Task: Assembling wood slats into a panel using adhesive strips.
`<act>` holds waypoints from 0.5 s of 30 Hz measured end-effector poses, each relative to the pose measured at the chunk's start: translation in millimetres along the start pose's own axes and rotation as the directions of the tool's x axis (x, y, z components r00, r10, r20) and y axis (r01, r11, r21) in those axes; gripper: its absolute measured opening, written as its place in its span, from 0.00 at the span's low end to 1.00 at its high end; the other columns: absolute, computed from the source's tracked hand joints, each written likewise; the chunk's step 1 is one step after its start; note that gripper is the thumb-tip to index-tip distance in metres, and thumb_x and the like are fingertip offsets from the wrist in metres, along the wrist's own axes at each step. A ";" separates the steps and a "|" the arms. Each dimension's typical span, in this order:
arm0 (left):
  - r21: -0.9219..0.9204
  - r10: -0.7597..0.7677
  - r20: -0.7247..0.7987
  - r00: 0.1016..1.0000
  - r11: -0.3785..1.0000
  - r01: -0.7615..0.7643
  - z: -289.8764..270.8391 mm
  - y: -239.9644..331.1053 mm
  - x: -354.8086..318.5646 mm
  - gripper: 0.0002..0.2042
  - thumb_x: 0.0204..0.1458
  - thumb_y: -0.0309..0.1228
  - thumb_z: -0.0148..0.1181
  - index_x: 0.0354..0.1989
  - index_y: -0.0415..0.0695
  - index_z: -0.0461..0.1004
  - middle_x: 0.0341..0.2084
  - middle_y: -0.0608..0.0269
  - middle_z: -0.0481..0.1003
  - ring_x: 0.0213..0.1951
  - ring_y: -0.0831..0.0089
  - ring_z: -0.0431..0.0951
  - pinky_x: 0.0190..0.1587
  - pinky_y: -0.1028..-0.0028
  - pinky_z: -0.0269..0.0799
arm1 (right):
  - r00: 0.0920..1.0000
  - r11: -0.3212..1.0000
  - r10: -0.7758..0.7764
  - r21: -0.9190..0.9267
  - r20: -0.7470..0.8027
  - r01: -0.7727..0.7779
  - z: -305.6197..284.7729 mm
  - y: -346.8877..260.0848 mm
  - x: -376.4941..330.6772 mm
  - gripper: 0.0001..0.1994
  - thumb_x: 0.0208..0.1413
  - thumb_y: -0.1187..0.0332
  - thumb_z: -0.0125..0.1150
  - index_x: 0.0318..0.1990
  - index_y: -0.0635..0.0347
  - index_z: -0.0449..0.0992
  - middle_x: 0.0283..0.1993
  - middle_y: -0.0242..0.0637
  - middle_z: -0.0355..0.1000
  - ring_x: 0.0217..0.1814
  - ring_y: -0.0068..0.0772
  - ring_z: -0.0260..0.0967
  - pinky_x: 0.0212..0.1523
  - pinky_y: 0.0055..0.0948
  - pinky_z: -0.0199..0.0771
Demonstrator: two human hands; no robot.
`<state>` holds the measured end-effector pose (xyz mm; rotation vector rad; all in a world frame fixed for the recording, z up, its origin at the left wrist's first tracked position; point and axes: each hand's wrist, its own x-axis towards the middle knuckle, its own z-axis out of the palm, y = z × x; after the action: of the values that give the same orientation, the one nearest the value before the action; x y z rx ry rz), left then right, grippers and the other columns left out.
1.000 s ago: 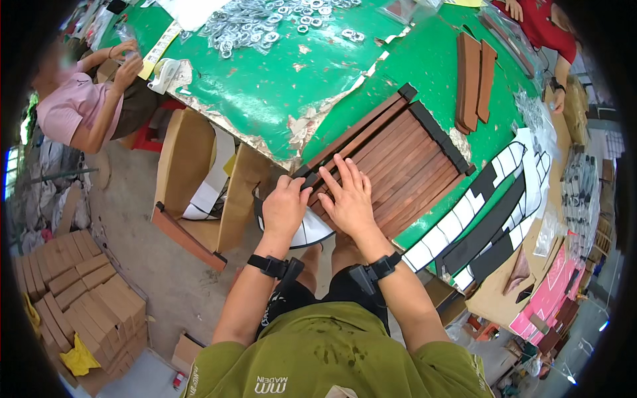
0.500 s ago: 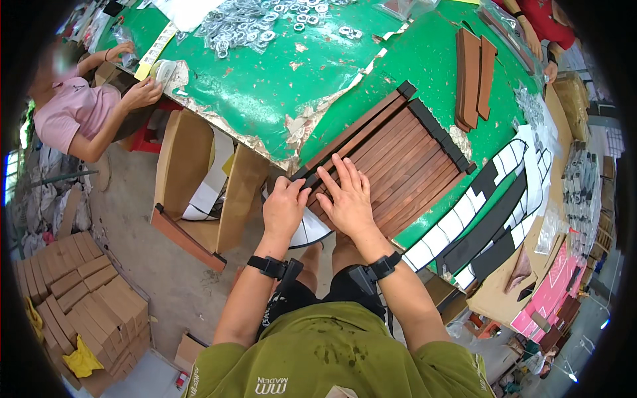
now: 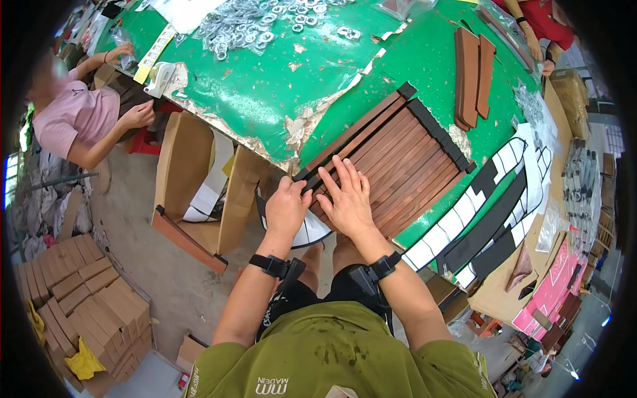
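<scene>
Head view: strip (image 3: 353, 134) pinched by left hand (image 3: 285, 209), slats (image 3: 406, 167) touched by spread right hand (image 3: 348, 201); co-worker's hand (image 3: 138, 115) now withdrawn from white dispenser (image 3: 159, 81).

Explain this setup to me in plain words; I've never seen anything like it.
There is no robot here: these are a person's own bare hands. The view comes from a wide fisheye camera on that person's head, looking down, so straight edges bend near the rim. A black strapped device sits on each wrist.

On the green table lies a row of brown slats with a black edging across the far end. Around it are loose ring-shaped pieces, brown curved pieces and black-and-white strips.

The right hand rests spread on the slats. The left hand bends its fingers at their near end; whether it grips anything is unclear.
</scene>
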<state>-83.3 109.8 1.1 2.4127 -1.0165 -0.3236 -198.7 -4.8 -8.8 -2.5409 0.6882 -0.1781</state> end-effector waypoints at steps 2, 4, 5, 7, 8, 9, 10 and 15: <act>-0.006 0.019 -0.004 1.000 1.000 -0.019 1.7 -1.5 -1.0 0.10 0.48 0.32 0.67 0.38 0.43 0.80 0.31 0.58 0.72 0.30 0.56 0.77 0.32 0.62 0.74 | 1.000 0.999 -0.017 -0.034 -0.007 0.016 -2.3 -2.2 0.5 0.25 0.56 0.56 0.62 0.63 0.33 0.70 0.74 0.41 0.50 0.77 0.46 0.44 0.70 0.51 0.46; 0.022 0.063 0.007 0.998 0.998 -0.063 3.1 -1.5 -1.1 0.11 0.50 0.33 0.66 0.40 0.44 0.80 0.33 0.59 0.72 0.30 0.57 0.78 0.31 0.62 0.75 | 0.999 0.998 -0.032 -0.056 -0.018 0.031 -4.2 -1.9 0.4 0.24 0.55 0.57 0.63 0.62 0.31 0.71 0.74 0.42 0.51 0.76 0.46 0.45 0.70 0.51 0.46; 0.011 0.075 0.006 0.997 0.997 -0.075 1.9 -2.8 -1.4 0.11 0.50 0.33 0.66 0.40 0.44 0.80 0.33 0.59 0.72 0.30 0.57 0.78 0.31 0.62 0.75 | 0.998 0.996 -0.052 -0.071 -0.023 0.050 -4.6 -3.0 0.7 0.24 0.55 0.57 0.63 0.61 0.28 0.72 0.73 0.43 0.51 0.76 0.46 0.45 0.69 0.51 0.47; 0.034 0.090 0.008 0.996 0.995 -0.091 -2.1 -5.6 -3.0 0.11 0.49 0.33 0.67 0.40 0.44 0.78 0.32 0.57 0.71 0.31 0.55 0.77 0.32 0.62 0.74 | 0.998 0.997 -0.050 -0.055 -0.033 0.048 -4.2 -4.1 1.8 0.24 0.54 0.57 0.63 0.60 0.28 0.73 0.73 0.42 0.51 0.76 0.45 0.46 0.68 0.50 0.48; 0.063 0.101 0.026 0.995 0.993 -0.103 -4.3 -5.8 -4.9 0.12 0.50 0.33 0.66 0.42 0.44 0.78 0.32 0.57 0.71 0.31 0.55 0.77 0.31 0.62 0.74 | 0.998 0.998 -0.051 -0.046 -0.037 0.049 -3.3 -3.3 0.3 0.24 0.54 0.57 0.63 0.60 0.28 0.73 0.74 0.42 0.51 0.75 0.45 0.47 0.68 0.50 0.49; 0.051 0.119 0.024 0.993 0.991 -0.120 -5.4 -6.8 -5.4 0.12 0.50 0.33 0.66 0.42 0.44 0.78 0.32 0.57 0.71 0.31 0.55 0.77 0.31 0.62 0.74 | 0.998 0.998 -0.056 -0.035 -0.042 0.054 -0.9 -2.9 0.3 0.24 0.54 0.57 0.63 0.60 0.28 0.73 0.74 0.42 0.51 0.75 0.45 0.47 0.68 0.49 0.49; 0.067 0.098 0.031 0.995 0.993 -0.100 -7.7 -7.5 -7.5 0.12 0.50 0.33 0.66 0.42 0.43 0.78 0.32 0.57 0.71 0.31 0.56 0.77 0.31 0.62 0.74 | 0.998 0.998 -0.054 -0.037 -0.044 0.053 -0.3 -3.9 -0.1 0.24 0.54 0.57 0.63 0.60 0.28 0.73 0.74 0.42 0.51 0.75 0.46 0.48 0.68 0.49 0.49; 0.105 0.127 0.034 0.991 0.986 -0.130 -5.4 -13.8 -8.9 0.10 0.50 0.33 0.66 0.39 0.44 0.79 0.32 0.60 0.72 0.30 0.58 0.78 0.30 0.64 0.75 | 0.999 0.999 -0.036 -0.019 -0.032 0.035 -1.2 -3.1 -1.3 0.23 0.56 0.57 0.63 0.61 0.28 0.72 0.75 0.41 0.49 0.76 0.45 0.45 0.70 0.50 0.47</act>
<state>-79.0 126.4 -1.5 2.4282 -1.2246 -0.2632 -198.8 -2.4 -6.2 -2.5743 0.6602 -0.2259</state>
